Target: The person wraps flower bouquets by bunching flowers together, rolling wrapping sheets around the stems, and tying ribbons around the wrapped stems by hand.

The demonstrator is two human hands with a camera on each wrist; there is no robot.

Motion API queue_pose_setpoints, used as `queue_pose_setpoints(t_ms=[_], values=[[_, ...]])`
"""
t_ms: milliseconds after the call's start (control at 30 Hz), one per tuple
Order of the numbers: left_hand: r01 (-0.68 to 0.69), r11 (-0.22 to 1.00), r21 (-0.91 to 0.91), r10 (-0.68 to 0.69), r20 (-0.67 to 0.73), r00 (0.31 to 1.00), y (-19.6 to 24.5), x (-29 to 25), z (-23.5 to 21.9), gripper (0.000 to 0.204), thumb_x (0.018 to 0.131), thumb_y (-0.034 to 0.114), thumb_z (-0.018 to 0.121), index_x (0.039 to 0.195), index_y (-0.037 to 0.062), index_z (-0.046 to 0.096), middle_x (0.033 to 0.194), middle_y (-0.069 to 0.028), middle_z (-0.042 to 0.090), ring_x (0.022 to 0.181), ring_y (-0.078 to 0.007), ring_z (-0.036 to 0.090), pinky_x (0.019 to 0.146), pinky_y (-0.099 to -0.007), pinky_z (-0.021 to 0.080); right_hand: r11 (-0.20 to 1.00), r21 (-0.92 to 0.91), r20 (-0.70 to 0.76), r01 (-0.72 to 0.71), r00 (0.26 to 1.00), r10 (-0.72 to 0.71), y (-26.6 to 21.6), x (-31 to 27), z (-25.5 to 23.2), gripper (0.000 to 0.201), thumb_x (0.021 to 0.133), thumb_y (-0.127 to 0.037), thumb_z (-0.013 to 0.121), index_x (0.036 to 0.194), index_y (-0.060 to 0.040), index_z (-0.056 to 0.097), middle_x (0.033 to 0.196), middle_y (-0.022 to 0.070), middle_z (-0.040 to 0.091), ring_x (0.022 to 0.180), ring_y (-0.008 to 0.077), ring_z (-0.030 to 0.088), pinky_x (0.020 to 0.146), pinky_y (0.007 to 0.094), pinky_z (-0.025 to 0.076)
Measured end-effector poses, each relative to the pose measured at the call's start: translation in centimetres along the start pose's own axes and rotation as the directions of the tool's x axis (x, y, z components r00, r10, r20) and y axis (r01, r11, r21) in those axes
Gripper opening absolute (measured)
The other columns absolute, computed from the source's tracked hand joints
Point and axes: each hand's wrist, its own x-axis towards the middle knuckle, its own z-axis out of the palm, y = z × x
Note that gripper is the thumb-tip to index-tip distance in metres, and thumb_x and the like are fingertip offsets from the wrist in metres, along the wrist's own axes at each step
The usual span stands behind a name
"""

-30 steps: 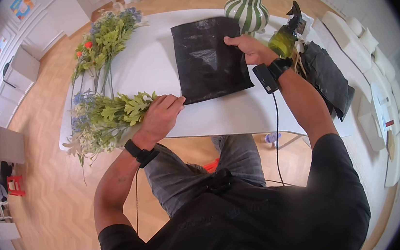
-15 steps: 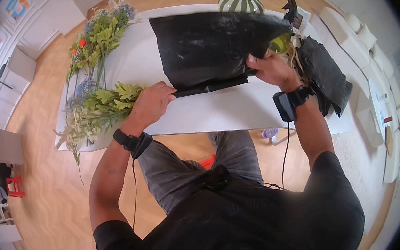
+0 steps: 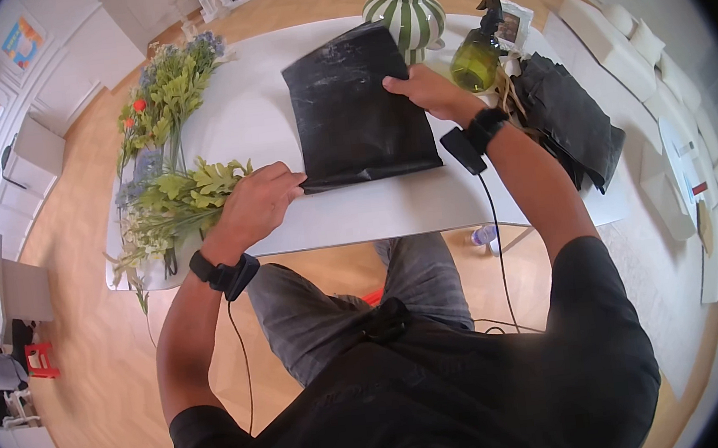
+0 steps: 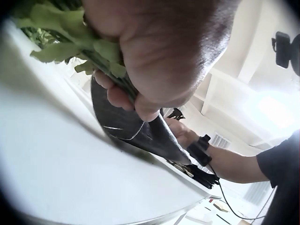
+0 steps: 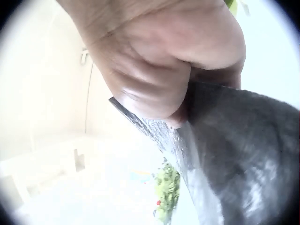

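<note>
A creased, slightly shiny black plastic sheet (image 3: 358,128) stretches between both hands above the white table (image 3: 358,215). At its lower left corner, my left hand (image 3: 256,204) pinches the edge between thumb and fingers. Green flower stems (image 4: 115,77) run in under that palm to the fingers in the left wrist view. My right hand (image 3: 437,91) grips the sheet's right edge, thumb on top and fingers behind. Close beside the left hand lies a leafy bunch of flowers (image 3: 186,198). The right fingertips are mostly hidden by the sheet in the right wrist view.
A second flower bunch (image 3: 179,90) lies at the back left. Behind the sheet stands a green-and-white striped vase (image 3: 407,13). To the right are a green spray bottle (image 3: 475,63), a photo frame (image 3: 513,22) and a heap of black sheets (image 3: 571,119) at the table edge.
The right hand swung toward me and right, spreading the sheet wide, then went back up and left. The left hand kept hold of the corner beside the flowers.
</note>
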Motion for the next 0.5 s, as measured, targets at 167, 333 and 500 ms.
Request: queue_pose_setpoints(t_ms=[167, 333, 500], values=[[0.005, 0.999, -0.046, -0.004, 0.025, 1.0, 0.1, -0.3, -1.2, 0.019, 0.084, 0.004, 0.063, 0.102, -0.0002, 0.067, 0.088, -0.0118, 0.062, 0.077, -0.032, 0.063, 0.069, -0.0401, 0.051, 0.958, -0.258, 0.125, -0.122, 0.979, 0.158, 1.3, 2.7, 0.0, 0.056, 0.091, -0.036, 0.066, 0.108, 0.016, 0.054, 0.092, 0.0159, 0.059, 0.083, 0.0228, 0.057, 0.074, 0.0355, 0.047], [-0.015, 1.0, -0.027, 0.016, 0.02, 1.0, -1.1, -0.2, -0.2, 0.018, 0.084, 0.004, 0.063, 0.101, 0.0002, 0.067, 0.088, -0.0114, 0.062, 0.077, -0.0319, 0.063, 0.068, -0.0399, 0.051, 0.703, -0.698, 0.008, 0.137, 0.983, -0.183, 1.0, 1.8, 1.5, 0.041, 0.088, -0.031, 0.068, 0.098, 0.0082, 0.059, 0.097, 0.026, 0.063, 0.094, 0.0405, 0.062, 0.081, 0.0461, 0.049], [0.041, 0.999, 0.003, -0.041, -0.021, 0.999, -1.9, -0.5, 1.1, 0.016, 0.085, 0.009, 0.064, 0.098, 0.0025, 0.069, 0.089, -0.0101, 0.062, 0.078, -0.0316, 0.063, 0.069, -0.0409, 0.052, 0.526, -0.826, -0.19, 0.203, 0.778, -0.598, -2.1, -4.3, 1.7, 0.027, 0.087, -0.025, 0.067, 0.094, 0.0003, 0.061, 0.093, 0.0196, 0.061, 0.093, 0.0376, 0.061, 0.081, 0.0477, 0.049]])
